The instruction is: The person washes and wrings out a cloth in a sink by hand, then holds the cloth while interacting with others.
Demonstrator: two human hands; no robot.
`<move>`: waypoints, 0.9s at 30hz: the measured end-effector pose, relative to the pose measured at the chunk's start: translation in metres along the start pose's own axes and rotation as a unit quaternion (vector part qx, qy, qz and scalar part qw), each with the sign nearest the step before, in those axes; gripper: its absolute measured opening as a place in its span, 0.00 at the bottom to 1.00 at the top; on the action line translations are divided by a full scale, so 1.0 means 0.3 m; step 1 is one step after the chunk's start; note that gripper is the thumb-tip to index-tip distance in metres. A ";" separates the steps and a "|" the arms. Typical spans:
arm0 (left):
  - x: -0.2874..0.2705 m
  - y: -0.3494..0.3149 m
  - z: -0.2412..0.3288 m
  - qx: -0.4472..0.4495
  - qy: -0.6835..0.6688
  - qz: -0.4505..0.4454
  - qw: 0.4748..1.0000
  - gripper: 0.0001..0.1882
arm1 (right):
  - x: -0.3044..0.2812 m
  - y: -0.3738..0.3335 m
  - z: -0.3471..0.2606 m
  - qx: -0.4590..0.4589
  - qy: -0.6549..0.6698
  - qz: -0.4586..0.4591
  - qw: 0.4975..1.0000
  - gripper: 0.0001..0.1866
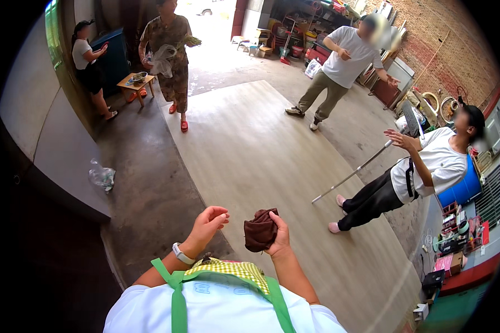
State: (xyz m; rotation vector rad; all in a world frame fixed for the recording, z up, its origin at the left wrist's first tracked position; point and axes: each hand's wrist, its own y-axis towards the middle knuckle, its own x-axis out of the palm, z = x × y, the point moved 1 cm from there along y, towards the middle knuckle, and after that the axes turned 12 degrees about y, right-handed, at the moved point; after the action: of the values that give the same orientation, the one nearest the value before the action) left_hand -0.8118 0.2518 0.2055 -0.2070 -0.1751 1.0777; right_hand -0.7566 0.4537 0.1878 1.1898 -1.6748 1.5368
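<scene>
A bunched dark brown cloth (259, 230) is in my right hand (281, 236), the thumb lying along its upper right edge and the other fingers hidden behind it. My left hand (206, 225) is raised a short way to the left of the cloth, apart from it. Its fingers are loosely bent, with nothing visible in them. A pale band circles my left wrist. Both forearms reach out past my white shirt and an apron (228, 273) with green straps and a yellow checked part.
A pale sheet floor covering (244, 144) stretches ahead. On the right a person (428, 161) stands by a long pole (353, 172); others stand farther back. A small wooden table (136, 81) and a plastic bag (101, 176) are at left, piled tools (461, 236) at right.
</scene>
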 end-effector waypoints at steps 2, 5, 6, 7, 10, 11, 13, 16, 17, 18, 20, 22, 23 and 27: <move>-0.004 -0.001 -0.004 -0.008 0.003 -0.002 1.000 0.12 | -0.015 0.008 -0.001 -0.022 0.000 0.007 1.000 0.14; -0.013 -0.001 -0.007 -0.009 -0.002 -0.011 1.000 0.12 | -0.011 -0.006 -0.008 -0.032 0.008 0.003 0.999 0.11; -0.012 0.000 -0.004 0.001 -0.006 -0.017 1.000 0.12 | -0.010 -0.010 -0.009 -0.028 0.007 0.003 1.000 0.11; -0.010 0.001 0.000 0.012 -0.010 -0.024 1.000 0.11 | -0.009 -0.015 -0.012 -0.029 0.007 0.005 1.000 0.11; -0.013 0.003 -0.001 0.016 -0.010 -0.024 1.000 0.11 | -0.011 -0.017 -0.011 -0.029 0.005 0.007 1.000 0.12; -0.013 0.002 0.001 0.015 -0.010 -0.023 1.000 0.11 | -0.013 -0.017 -0.013 -0.030 0.005 0.007 1.000 0.12; -0.013 -0.001 0.005 0.018 -0.011 -0.024 0.999 0.11 | -0.015 -0.018 -0.013 -0.032 0.005 0.010 0.999 0.12; -0.021 0.008 -0.025 0.045 -0.026 -0.027 0.998 0.10 | -0.011 -0.019 -0.012 -0.032 0.007 0.014 0.999 0.12; -0.025 0.007 -0.027 0.045 -0.026 -0.023 0.998 0.10 | -0.009 -0.019 -0.011 -0.029 0.010 0.014 0.999 0.12; -0.028 0.006 -0.026 0.046 -0.001 -0.020 0.999 0.10 | -0.009 -0.018 -0.011 -0.025 0.008 0.013 1.000 0.12; -0.040 -0.002 -0.024 0.047 0.022 0.002 0.999 0.09 | -0.005 -0.011 -0.004 -0.032 0.017 0.023 0.999 0.12; -0.036 0.005 -0.025 0.047 0.020 -0.021 0.998 0.08 | 0.006 -0.023 -0.003 -0.047 0.002 0.032 0.998 0.13; -0.034 0.006 -0.017 0.051 0.021 -0.027 0.998 0.08 | -0.003 -0.021 -0.007 -0.049 0.001 0.029 0.998 0.14; -0.040 0.009 -0.029 0.061 0.021 -0.025 0.998 0.08 | 0.000 -0.019 -0.004 -0.036 0.005 0.018 0.999 0.15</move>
State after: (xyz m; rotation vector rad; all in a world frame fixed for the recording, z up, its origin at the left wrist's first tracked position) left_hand -0.8175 0.2417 0.1961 -0.1145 -0.0758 1.0302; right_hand -0.7519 0.4551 0.1908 1.1178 -1.7398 1.4884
